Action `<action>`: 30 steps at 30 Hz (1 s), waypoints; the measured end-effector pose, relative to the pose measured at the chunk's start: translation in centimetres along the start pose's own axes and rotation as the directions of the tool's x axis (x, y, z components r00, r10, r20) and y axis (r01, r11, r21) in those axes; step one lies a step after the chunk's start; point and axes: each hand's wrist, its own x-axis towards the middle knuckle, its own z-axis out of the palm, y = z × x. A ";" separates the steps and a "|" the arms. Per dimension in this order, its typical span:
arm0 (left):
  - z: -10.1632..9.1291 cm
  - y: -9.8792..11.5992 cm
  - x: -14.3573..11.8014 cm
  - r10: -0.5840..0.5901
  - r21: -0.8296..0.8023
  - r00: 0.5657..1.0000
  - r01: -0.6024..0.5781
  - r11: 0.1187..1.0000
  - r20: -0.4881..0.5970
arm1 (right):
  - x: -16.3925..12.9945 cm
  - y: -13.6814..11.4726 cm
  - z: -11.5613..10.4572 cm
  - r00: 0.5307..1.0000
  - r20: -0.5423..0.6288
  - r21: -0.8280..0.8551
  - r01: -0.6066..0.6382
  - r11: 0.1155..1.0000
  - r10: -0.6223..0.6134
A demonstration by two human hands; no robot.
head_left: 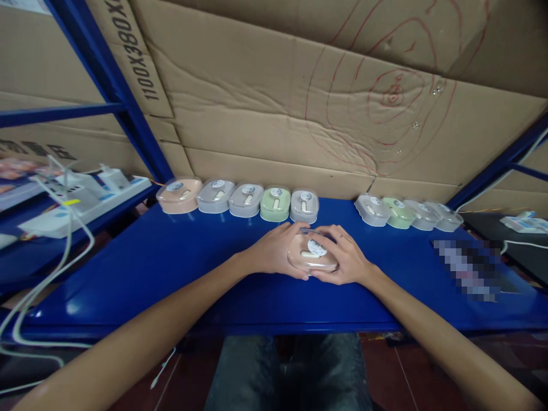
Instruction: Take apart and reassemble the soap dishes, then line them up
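Both my hands hold one small pink oval case (311, 254) with a clear lid and a round white sticker, just above the blue table (171, 268). My left hand (274, 251) grips its left end and my right hand (345, 257) grips its right end. Behind them, a row of similar cases lines the table's far edge: a pink case (180, 195), grey cases (215, 196), a green case (275, 204) and another grey case (304, 205). A second group to the right has a grey case (371, 209), a green case (399, 212) and clear ones (445, 217).
Cardboard sheets (299, 103) form the wall behind the table. Blue shelf posts (128, 114) stand at the left and right. White power strips and cables (77, 200) lie on the left shelf. A blurred patch (468, 268) sits on the table's right side. My knees show under the table.
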 end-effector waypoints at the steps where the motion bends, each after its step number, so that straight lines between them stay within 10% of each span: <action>1: 0.0 0.0 0.0 -0.001 -0.005 1.000 0.001 1.000 -0.003 | 0.0 0.0 0.0 1.000 -0.004 -0.002 -0.002 1.000 0.002; 8: -0.1 -0.6 0.2 -0.026 0.051 1.000 0.027 0.998 -0.009 | -0.4 1.4 -1.0 0.983 -0.162 -0.005 -0.089 0.996 0.087; 14: -0.5 -0.5 0.2 0.004 0.102 1.000 -0.007 0.995 0.029 | -1.0 3.8 -1.2 0.812 -0.338 -0.073 -0.527 0.847 0.476; 30: -0.7 -0.3 0.1 0.025 0.121 0.999 -0.031 0.992 0.048 | -1.4 5.3 0.5 0.648 -0.002 -0.402 -0.698 0.593 0.761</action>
